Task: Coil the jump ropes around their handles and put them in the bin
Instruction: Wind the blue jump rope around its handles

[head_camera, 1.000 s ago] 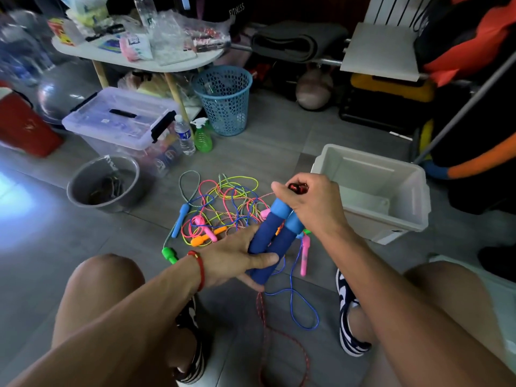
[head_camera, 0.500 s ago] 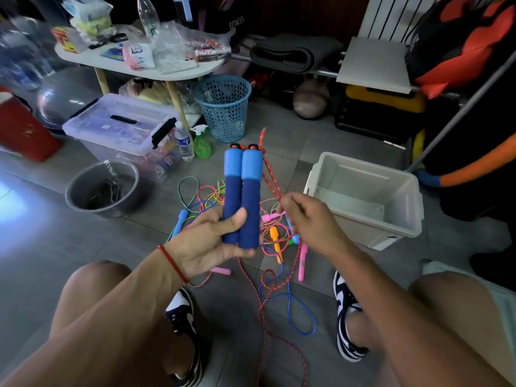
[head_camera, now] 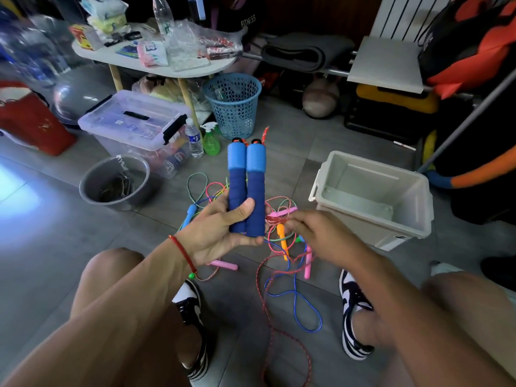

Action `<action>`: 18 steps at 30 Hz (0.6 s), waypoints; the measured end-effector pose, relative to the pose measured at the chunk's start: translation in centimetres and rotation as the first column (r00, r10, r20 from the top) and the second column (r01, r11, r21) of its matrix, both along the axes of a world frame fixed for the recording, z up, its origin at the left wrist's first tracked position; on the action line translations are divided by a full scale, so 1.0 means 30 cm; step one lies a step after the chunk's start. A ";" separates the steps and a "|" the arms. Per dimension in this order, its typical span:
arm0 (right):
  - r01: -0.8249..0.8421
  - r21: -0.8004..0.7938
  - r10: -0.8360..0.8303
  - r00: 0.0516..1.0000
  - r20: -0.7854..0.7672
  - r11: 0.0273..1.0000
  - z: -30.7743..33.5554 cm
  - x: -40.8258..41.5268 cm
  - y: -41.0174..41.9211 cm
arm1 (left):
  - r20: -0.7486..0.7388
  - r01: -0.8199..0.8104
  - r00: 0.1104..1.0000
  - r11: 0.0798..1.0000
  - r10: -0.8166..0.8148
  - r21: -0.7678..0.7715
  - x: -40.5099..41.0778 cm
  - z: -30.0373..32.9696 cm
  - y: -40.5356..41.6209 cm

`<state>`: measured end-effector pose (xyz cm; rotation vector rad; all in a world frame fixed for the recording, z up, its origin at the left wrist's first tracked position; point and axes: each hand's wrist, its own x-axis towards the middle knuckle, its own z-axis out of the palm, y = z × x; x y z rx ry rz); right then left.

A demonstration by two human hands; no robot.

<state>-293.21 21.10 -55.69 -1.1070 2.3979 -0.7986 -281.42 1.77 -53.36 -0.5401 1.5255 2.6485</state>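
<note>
Two foam-covered blue jump-rope handles [head_camera: 247, 188] held upright side by side in left hand [head_camera: 216, 236], thumb curled across their dark lower halves, fingers wrapped behind: a closed grip on both handles together. Red braided rope [head_camera: 275, 328] sprouting from red caps at top of handles, trailing down to grey tiled floor [head_camera: 282, 152] between two knees and on toward bottom edge of head view. Right hand [head_camera: 315, 233] just beside lower end of handles, fingertips pinched on a stretch of that red rope, grip closed narrow around cord. No turn of rope lying round handles yet, as far as visible.

Behind both hands, on floor, a tangle of thin coloured ropes [head_camera: 243, 196] with small pink, orange, blue and green plastic handles, all loose and crossing one another; exact count impossible to tell. Just right of tangle, white plastic bin [head_camera: 413, 222] standing open, nothing like a rope showing inside.

Judged from this: barely started. First rope gathered, handles paired, winding about to begin. Left to do: wrap red cord round blue handles, drop bundle into bin, then untangle and coil each coloured rope likewise.

Also in view: grey metal bucket [head_camera: 92, 191], clear lidded storage box [head_camera: 134, 121], blue mesh wastebasket [head_camera: 233, 104], green spray bottle [head_camera: 210, 141], cluttered white surface [head_camera: 195, 72].
</note>
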 end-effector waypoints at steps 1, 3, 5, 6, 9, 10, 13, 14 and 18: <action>0.024 0.007 -0.024 0.999 -0.027 1.000 0.008 -0.022 0.020 | -0.002 0.015 1.000 0.999 -0.015 -0.035 0.005 -0.002 -0.008; 0.055 -0.024 -0.056 0.996 -0.069 0.998 0.029 -0.047 0.056 | -0.014 0.032 0.999 0.997 -0.033 -0.073 0.010 -0.011 -0.019; 0.048 -0.059 -0.054 0.993 -0.108 0.997 0.042 -0.047 0.078 | -0.005 0.051 0.999 0.995 -0.052 -0.091 0.013 -0.017 -0.022; 0.043 -0.062 -0.050 0.992 -0.119 0.997 0.044 -0.042 0.084 | 0.004 0.065 0.998 0.993 -0.065 -0.100 0.013 -0.018 -0.022; 0.041 -0.025 -0.044 0.991 -0.124 0.999 0.038 -0.024 0.091 | 0.030 0.105 0.994 0.989 -0.103 -0.100 0.014 -0.025 -0.021; 0.040 -0.023 -0.043 0.992 -0.123 0.999 0.039 -0.020 0.093 | 0.035 0.118 0.993 0.989 -0.115 -0.093 0.014 -0.025 -0.019; 0.046 -0.040 -0.050 0.992 -0.115 0.998 0.040 -0.017 0.101 | 0.043 0.139 0.990 0.986 -0.136 -0.087 0.010 -0.025 -0.008; 0.049 -0.047 -0.054 0.992 -0.117 0.998 0.042 -0.018 0.104 | 0.042 0.145 0.989 0.985 -0.142 -0.088 0.008 -0.025 -0.004; 0.067 -0.048 -0.073 0.986 -0.148 0.997 0.044 -0.031 0.116 | 0.024 0.156 0.988 0.984 -0.154 -0.088 0.007 -0.022 0.007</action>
